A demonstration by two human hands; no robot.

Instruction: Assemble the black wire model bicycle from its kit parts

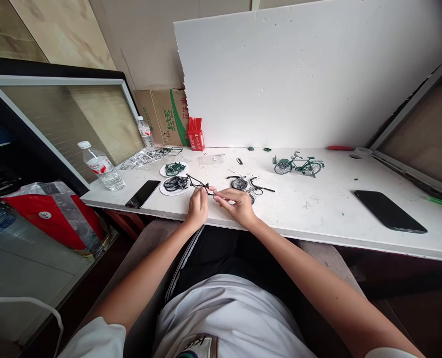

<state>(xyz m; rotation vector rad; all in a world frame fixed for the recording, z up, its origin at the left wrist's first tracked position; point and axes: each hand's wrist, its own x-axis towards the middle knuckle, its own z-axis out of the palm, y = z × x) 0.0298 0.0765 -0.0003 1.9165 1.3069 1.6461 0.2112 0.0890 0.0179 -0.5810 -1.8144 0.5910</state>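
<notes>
My left hand [197, 205] and my right hand [239, 203] meet at the near edge of the white table [318, 209]. Both pinch a thin black model bicycle frame [196, 183] that reaches left toward a black wheel [176, 184] on a white disc. Just beyond my right hand lie a small wheel [239, 183] and black handlebar parts [260, 187]. A finished green model bicycle [298, 165] stands further back to the right.
One phone [143, 193] lies left of my hands, another phone [390, 211] at the right. Two water bottles [101, 166] stand at the left, with a red box [196, 134], a cardboard carton [165, 117] and plastic part sprues [146, 157] behind. A white foam board [303, 74] leans at the back.
</notes>
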